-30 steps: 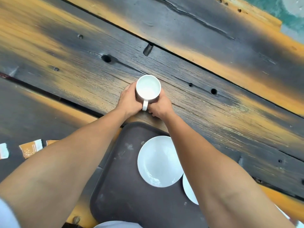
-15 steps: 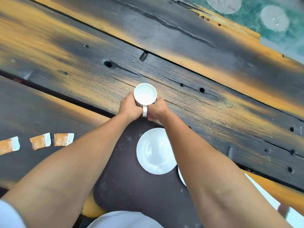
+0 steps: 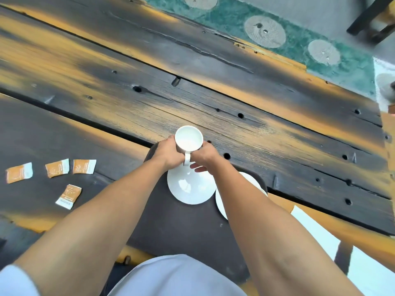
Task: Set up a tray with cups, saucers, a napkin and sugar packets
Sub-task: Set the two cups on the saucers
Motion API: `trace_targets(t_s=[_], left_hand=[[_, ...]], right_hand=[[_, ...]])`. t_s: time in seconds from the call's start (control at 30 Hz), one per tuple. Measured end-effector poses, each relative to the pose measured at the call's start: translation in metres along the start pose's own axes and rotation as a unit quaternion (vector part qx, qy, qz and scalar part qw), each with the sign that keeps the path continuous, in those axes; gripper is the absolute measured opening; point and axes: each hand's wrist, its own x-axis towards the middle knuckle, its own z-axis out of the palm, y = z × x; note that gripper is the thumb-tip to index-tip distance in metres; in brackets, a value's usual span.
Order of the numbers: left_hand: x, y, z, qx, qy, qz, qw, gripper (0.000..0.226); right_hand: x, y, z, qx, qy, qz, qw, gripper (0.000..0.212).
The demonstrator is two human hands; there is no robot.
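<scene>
A left hand [image 3: 168, 153] and right hand [image 3: 204, 155] grasping a cup [image 3: 189, 139], fingers curled round it, at far edge of saucer [image 3: 190, 189] on tray [image 3: 181, 227]; sugar packets [image 3: 57, 167] on table [image 3: 235, 92], left

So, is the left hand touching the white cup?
Touching. In the head view the left hand grips the white cup by its side, with no gap between them.

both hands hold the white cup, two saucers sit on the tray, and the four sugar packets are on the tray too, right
Not quite. The head view shows the four sugar packets lying on the table, left of the tray, not on it. The rest is right.
</scene>
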Motion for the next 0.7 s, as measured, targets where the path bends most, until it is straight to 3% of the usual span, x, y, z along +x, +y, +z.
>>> trace_targets(t_s=[0.5, 0.7], left_hand=[[-0.074, -0.011, 0.046, 0.047, -0.021, 0.010, 0.999, 0.063], [-0.077, -0.022, 0.060, 0.079, -0.038, -0.009, 0.996, 0.050]], right_hand=[[-0.053, 0.075, -0.001, -0.019, -0.004, 0.016, 1.000, 0.043], [-0.052, 0.093, 0.003, -0.033, -0.018, 0.036, 0.999, 0.040]])
